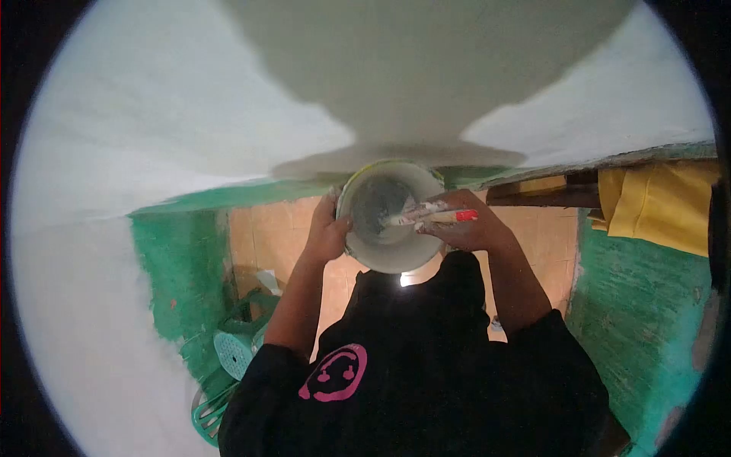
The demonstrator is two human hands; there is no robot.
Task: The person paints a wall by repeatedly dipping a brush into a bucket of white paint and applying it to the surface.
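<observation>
Hands on a small bucket and a brush, seen from above.

Black shirt (426,365) with a pink logo (335,373) fills the near edge, and both bare forearms reach up from it. The left hand (327,232) is clamped on the left rim of the white bucket (388,259), thumb over the edge, holding it in the air in front of the chest. The right hand (464,228) is closed around the red-and-white handle of the brush (430,215), which lies across the bucket's right rim with its bristle end down inside, over grey-white paint. Below the bucket lie an orange tiled floor (266,236) and green plastic chairs (232,354) at the left. Green walls (640,305) rise on both sides, a yellow cloth (655,206) hangs at the right, and a white painted wall (152,137) stands beyond.
</observation>
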